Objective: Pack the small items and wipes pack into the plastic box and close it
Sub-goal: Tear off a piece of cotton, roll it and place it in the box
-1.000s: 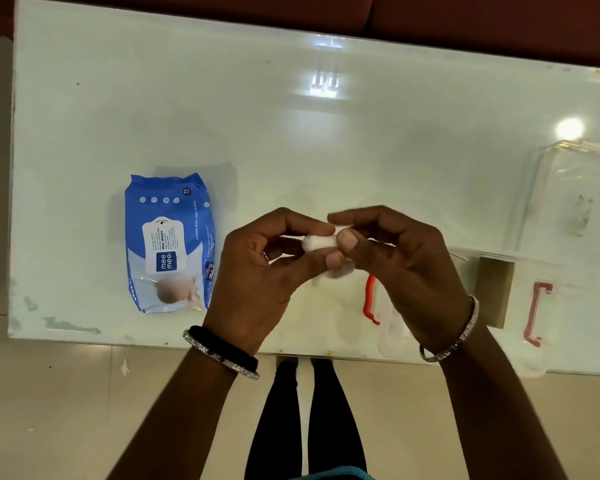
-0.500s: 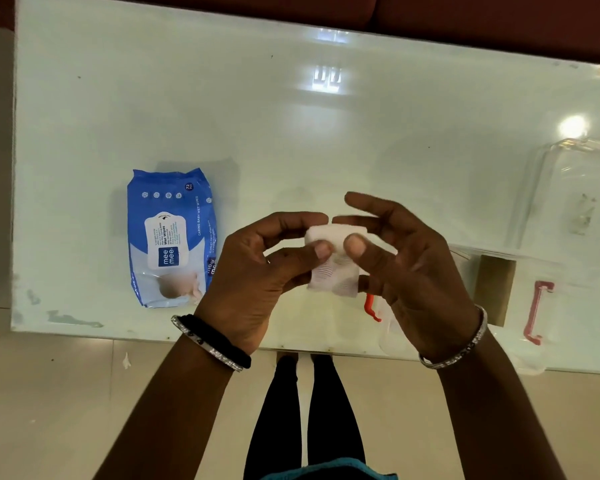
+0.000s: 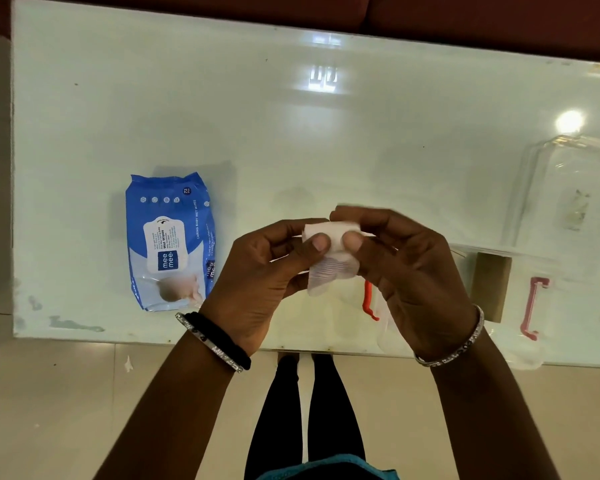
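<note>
The person is wearing a silver bangle [image 3: 211,345] and black band [image 3: 222,337] on the left wrist, a silver bangle [image 3: 465,344] on the right, black leggings [image 3: 305,417], bare forearms

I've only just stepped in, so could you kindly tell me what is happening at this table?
A person is holding a small white packet in both hands, left hand and right hand, pinched by thumbs and fingers above the table's near edge. The blue wipes pack lies flat on the table to their left, unpacked. The clear plastic box with red clasps sits to the right, its lid off behind it.
</note>
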